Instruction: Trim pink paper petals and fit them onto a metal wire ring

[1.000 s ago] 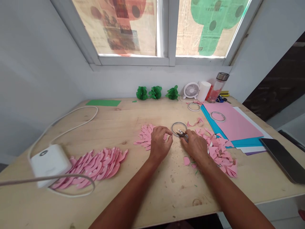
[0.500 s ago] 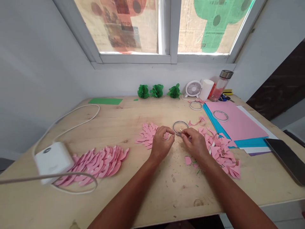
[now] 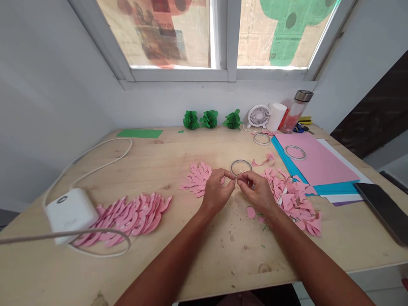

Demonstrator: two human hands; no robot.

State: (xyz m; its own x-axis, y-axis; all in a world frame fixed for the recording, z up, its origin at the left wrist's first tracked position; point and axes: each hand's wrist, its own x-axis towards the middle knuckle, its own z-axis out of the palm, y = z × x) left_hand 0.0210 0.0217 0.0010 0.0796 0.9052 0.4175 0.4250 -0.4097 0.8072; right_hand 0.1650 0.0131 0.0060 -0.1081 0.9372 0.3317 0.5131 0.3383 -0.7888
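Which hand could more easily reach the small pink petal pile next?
Probably the left hand: it's close beside that petal pile, while the right hand is nearer the pink paper scraps.

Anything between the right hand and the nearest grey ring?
Nothing visible: the grey ring lies just beyond the right hand, with the left hand alongside. A small pale thing shows inside the ring, too small to identify.

No brand, number or wording can be read with certainty. The printed sheet at the right window pane point(image 3: 248, 47) bears lines of small characters, too faint to decipher. The sheet at the left window pane point(image 3: 195, 40) carries blurred print, likewise illegible. Markings on the white device point(image 3: 76, 214) are indistinct.
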